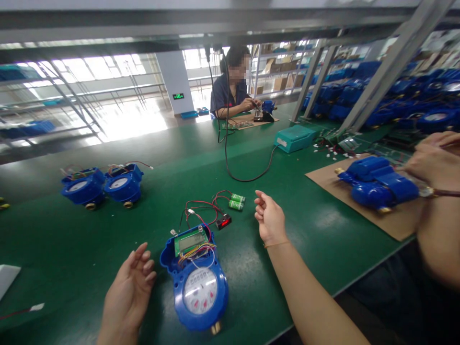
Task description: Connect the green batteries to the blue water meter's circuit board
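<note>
A blue water meter lies face up on the green table, its upper housing uncovered. Inside the housing sits a circuit board with a small display and a bundle of coloured wires. Red and black leads run from it to a black module with red lit digits and to two green batteries. To the left of the meter is my left hand, fingers loosely curled and apart, holding nothing. My right hand hovers right of the batteries, fingers half bent, with no object visible in it.
Two more blue meters with loose wires stand at the left. A teal box with a black cable is farther back. On the right, a co-worker's hand is beside a blue meter on cardboard. Another person sits opposite.
</note>
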{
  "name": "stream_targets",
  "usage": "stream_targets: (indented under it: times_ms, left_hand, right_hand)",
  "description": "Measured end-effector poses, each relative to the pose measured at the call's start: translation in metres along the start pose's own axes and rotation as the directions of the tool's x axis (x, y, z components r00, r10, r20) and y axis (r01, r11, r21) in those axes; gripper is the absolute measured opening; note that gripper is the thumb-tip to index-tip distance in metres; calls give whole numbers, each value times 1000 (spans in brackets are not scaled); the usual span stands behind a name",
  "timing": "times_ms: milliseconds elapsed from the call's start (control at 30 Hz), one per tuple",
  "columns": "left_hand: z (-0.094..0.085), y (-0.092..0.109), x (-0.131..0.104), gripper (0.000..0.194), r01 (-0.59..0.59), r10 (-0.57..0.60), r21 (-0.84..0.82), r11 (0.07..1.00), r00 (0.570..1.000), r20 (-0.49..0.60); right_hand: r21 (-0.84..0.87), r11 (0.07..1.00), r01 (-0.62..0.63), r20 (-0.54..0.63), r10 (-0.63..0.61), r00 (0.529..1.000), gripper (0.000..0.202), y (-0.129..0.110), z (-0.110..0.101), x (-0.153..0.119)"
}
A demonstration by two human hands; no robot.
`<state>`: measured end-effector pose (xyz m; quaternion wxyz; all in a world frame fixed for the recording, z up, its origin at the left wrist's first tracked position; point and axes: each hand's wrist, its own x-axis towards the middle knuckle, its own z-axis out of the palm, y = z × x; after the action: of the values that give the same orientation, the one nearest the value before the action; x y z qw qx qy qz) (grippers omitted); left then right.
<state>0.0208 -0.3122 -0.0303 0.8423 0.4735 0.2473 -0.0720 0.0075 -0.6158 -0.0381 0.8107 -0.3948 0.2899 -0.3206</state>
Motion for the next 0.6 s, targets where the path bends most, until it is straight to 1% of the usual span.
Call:
stream_targets:
  times_ms: [100,167,233,267,333,367,400,433,500,533,567,600]
  left_hand:
    - [1,-1,0,22,-5,5,5,1000,1000,0]
    - [1,-1,1,20,-25,26,27,999,999,-19]
    - [0,-3,1,18,-61,64,70,996,997,-43]
    - [0,-3,1,17,-84,89,94,992,995,-44]
    - [0,-4,0,18,-151,157,138,979,987,-34]
    - [0,-5,0,20,-191,197,158,969,980,-29]
    - [1,-5,-2,23,-228,237,176,957,971,-26]
    - [2,-5,-3,25,-261,271,193,946,962,-26]
    - [2,-5,-5,30,-305,321,226,925,946,-37]
    - [2,-5,-6,31,-318,337,244,916,941,-40]
    - [2,-4,-7,31,-327,350,264,907,936,-44]
    - [1,-4,-8,31,-333,360,284,899,932,-46]
  right_hand:
    - [-12,999,41,0,-41,999,36,-2,2,-2]
    - [-56,986,156,0,-157,988,35,-4,4,-7]
    - [-128,937,325,42,-322,946,32,-9,8,-16]
    - [-163,900,405,85,-396,914,29,-12,10,-23]
    - [-219,817,533,204,-496,844,21,-21,14,-39]
    - [-244,769,591,278,-528,802,19,-26,15,-47]
    - [-265,709,653,365,-554,749,18,-31,16,-54]
    - [-274,638,719,464,-568,680,19,-36,16,-59]
    - [-234,490,840,652,-562,509,21,-44,16,-64]
    - [-202,424,883,723,-544,426,22,-46,14,-63]
    - [-174,363,915,773,-526,355,22,-47,13,-60]
    - [-166,309,937,807,-503,309,24,-48,10,-55]
